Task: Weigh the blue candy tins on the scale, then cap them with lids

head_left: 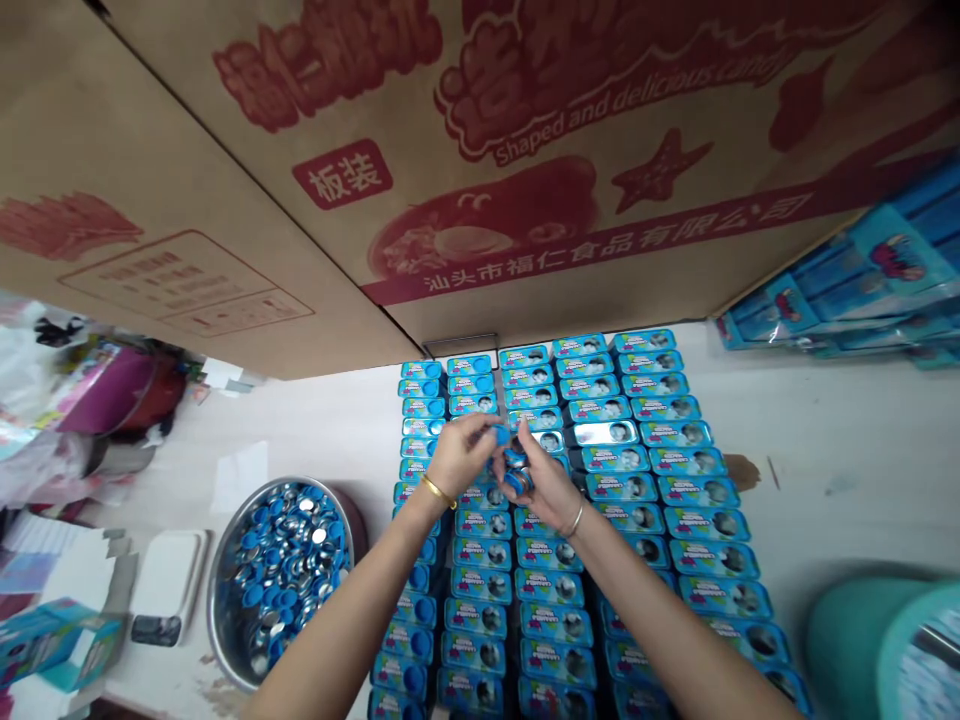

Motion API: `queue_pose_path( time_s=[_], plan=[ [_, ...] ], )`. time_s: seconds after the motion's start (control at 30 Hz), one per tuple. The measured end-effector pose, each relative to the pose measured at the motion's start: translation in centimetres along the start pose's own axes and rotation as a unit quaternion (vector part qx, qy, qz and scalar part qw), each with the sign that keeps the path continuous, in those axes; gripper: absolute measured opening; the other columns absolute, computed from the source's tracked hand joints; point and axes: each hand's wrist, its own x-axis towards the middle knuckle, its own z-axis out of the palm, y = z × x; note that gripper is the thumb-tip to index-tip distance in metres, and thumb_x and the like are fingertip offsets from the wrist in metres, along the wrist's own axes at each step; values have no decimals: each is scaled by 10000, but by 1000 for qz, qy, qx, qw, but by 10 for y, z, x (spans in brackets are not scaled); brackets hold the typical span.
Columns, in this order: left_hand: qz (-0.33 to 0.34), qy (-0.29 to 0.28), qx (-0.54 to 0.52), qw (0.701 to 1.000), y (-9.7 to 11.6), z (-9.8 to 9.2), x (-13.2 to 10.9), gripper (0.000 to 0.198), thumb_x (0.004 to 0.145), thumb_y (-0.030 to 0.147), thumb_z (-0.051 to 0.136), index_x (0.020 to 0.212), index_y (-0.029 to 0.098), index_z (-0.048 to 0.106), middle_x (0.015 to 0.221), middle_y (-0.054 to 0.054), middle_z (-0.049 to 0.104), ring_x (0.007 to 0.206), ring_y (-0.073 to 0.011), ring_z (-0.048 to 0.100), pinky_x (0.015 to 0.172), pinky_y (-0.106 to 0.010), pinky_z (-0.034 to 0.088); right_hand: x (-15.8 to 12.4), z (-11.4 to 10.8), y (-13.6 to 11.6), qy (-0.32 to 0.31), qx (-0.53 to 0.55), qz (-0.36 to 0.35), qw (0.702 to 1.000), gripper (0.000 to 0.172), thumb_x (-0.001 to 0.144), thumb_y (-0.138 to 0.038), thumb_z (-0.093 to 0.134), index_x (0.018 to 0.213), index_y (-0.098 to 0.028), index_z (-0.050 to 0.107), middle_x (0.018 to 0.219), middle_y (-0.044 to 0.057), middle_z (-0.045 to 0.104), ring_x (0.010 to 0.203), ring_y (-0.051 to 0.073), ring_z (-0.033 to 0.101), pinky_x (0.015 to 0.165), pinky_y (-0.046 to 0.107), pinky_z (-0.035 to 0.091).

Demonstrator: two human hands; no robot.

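Observation:
Rows of blue printed tins (pixel 480 587) stand upright under my hands, some with a blue round piece at one end and others with a dark or silvery round spot. My left hand (pixel 463 460) pinches a small blue cap (pixel 500 434) between thumb and fingers. Beside it, my right hand (pixel 545 482) is curled around several blue and silver caps (pixel 517 470). Both hands are close together above the middle rows. To the left stands a round metal bowl (pixel 219 600) filled with loose blue and silver caps.
Large brown cartons (pixel 360 240) rise behind the tins. Wrapped blue packages (pixel 840 285) lie at the right, above a turquoise tub (pixel 855 640). A white scale-like device (pixel 169 575) and papers lie left of the bowl, with a purple bag (pixel 112 395) farther back.

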Motion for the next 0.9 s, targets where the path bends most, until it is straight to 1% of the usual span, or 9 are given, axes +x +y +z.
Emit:
queue_pose_path(
  time_s=[0.1, 0.23, 0.33, 0.4, 0.53, 0.63, 0.7, 0.8, 0.9],
  plan=[
    [-105, 34, 68, 992, -8, -4, 20, 164, 837, 239, 493, 922, 162, 611, 806, -21, 653, 708, -118, 594, 642, -205, 462, -2, 2, -1, 5, -57, -27, 998, 524, 732, -724, 488, 773, -203, 522, 574, -21, 533, 378, 85, 447, 322, 184, 160],
    [-168, -21, 267, 949, -8, -10, 55, 133, 787, 267, 588, 888, 182, 604, 832, -25, 668, 774, -143, 611, 684, -226, 447, -5, 5, -4, 46, -207, -71, 975, 448, 683, -642, 622, 675, -209, 506, 531, -46, 477, 387, 90, 404, 345, 216, 189],
    [-198, -66, 306, 929, -7, -13, 77, 152, 722, 323, 665, 763, 180, 631, 834, -58, 681, 813, -193, 627, 693, -257, 450, -3, 2, -5, 79, -257, -119, 956, 443, 612, -523, 747, 544, -206, 446, 472, -69, 363, 433, 81, 322, 414, 234, 227],
    [-213, -93, 326, 917, -9, -13, 87, 210, 685, 376, 698, 719, 177, 641, 837, -80, 687, 832, -219, 633, 708, -270, 456, -1, -1, -6, 100, -337, -172, 920, 467, 634, -506, 737, 512, -206, 401, 474, -67, 329, 473, 86, 285, 457, 246, 227],
    [-228, -113, 352, 901, -12, -13, 97, 283, 659, 429, 719, 759, 171, 658, 872, -114, 690, 896, -256, 634, 767, -295, 462, 1, -5, -9, 125, -522, -226, 813, 434, 721, -553, 641, 555, -223, 412, 467, -54, 348, 477, 114, 295, 491, 273, 210],
    [-224, -101, 352, 903, -4, -13, 89, 275, 692, 415, 700, 772, 156, 654, 902, -133, 680, 931, -276, 625, 784, -318, 458, 0, -5, -11, 159, -609, -220, 745, 386, 726, -553, 637, 605, -235, 455, 487, -22, 416, 509, 156, 393, 508, 287, 201],
    [-201, -91, 337, 915, 4, -13, 72, 241, 765, 405, 631, 803, 167, 642, 890, -101, 676, 899, -236, 626, 764, -293, 458, -3, -5, -12, 176, -630, -206, 728, 352, 732, -537, 637, 636, -240, 474, 508, 0, 455, 541, 184, 442, 515, 293, 194],
    [-115, -125, 188, 967, 16, -6, 32, 193, 803, 375, 576, 866, 195, 607, 791, -13, 651, 736, -140, 607, 658, -218, 452, -9, -6, -12, 188, -599, -181, 757, 284, 718, -419, 672, 642, -238, 468, 533, 12, 477, 547, 192, 456, 520, 300, 176],
    [-43, -142, 21, 989, 19, 3, -2, 111, 717, 256, 627, 780, 182, 573, 736, 22, 599, 663, -102, 552, 619, -191, 439, -13, -6, -8, 185, -561, -171, 788, 246, 688, -277, 675, 616, -232, 444, 535, 0, 458, 521, 169, 426, 519, 300, 163]
  ],
)
